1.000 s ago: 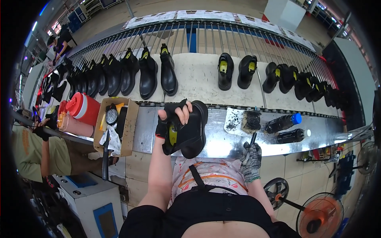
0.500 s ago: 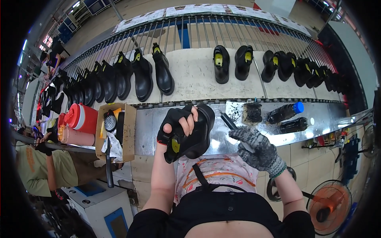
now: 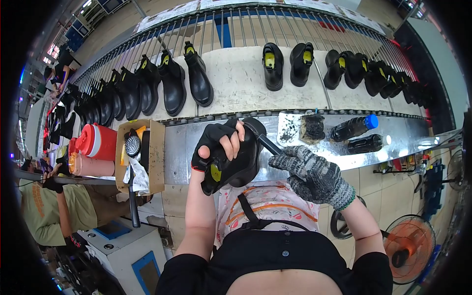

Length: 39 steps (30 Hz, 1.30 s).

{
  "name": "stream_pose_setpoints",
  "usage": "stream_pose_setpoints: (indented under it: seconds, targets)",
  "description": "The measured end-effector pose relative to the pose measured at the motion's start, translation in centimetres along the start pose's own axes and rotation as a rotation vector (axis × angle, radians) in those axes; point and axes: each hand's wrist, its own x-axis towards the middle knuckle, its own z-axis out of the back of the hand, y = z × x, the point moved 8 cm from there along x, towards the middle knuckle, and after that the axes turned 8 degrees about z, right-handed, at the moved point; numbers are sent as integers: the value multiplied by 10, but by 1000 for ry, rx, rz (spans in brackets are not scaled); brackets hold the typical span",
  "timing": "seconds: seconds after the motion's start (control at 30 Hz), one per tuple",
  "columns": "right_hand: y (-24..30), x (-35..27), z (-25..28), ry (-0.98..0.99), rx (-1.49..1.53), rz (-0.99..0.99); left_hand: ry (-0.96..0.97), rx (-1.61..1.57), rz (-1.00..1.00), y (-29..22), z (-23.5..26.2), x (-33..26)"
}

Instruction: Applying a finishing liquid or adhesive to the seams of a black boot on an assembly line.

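My left hand (image 3: 228, 140), in a black fingerless glove, is closed round a black ankle boot (image 3: 246, 164) above the metal ledge. The boot is tilted, with the yellow of its inside showing near my wrist. In a grey knitted glove, my right hand (image 3: 317, 177) grips a slim, dark, pen-shaped tool (image 3: 269, 144). The tool's far end touches or nearly touches the boot's edge; its exact tip is hard to make out. Beyond my right hand, a black-stained sponge block (image 3: 312, 129) stands beside a smeared white sheet or tray (image 3: 289, 129).
Two dark bottles (image 3: 350, 129) lie on the ledge at right. A cardboard box (image 3: 156, 162) with a hairbrush and a red jug (image 3: 93, 140) stand at left. Black boots (image 3: 199, 81) line the pale conveyor (image 3: 236, 78) ahead. Another person (image 3: 54, 211) is at far left; a fan (image 3: 408, 253) stands lower right.
My right hand has moved left, bringing the tool from beside the boot up to its edge. The boot remains in my left hand. The view has shifted slightly.
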Motion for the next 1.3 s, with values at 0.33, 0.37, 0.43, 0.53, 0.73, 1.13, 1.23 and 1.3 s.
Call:
stream_pose_setpoints:
  seconds: [0.33,0.37,0.43,0.53,0.73,1.13,1.23,1.3]
  targets:
    - [2,8,21,-29,-55,33,-13,17,6,0,-2,-1]
    - [0,8,27,-84,16,41,-11,17,13,0,-1,-1]
    - [-1,16,32,-65,160,6,6,14,15,1,2,-1]
    - [-6,19,26,-76,254,42,2,-1,-4,0,5,-1]
    - [-14,18,-4,-164,195,75,-112,-68,-68,-1,30,-10]
    - [-45,40,-79,-308,572,120,-317,-321,-194,20,117,-51]
    - [-54,42,-93,-219,556,67,-402,-412,-172,29,129,-59]
    - [-60,40,-102,-181,571,29,-449,-484,-120,31,132,-57]
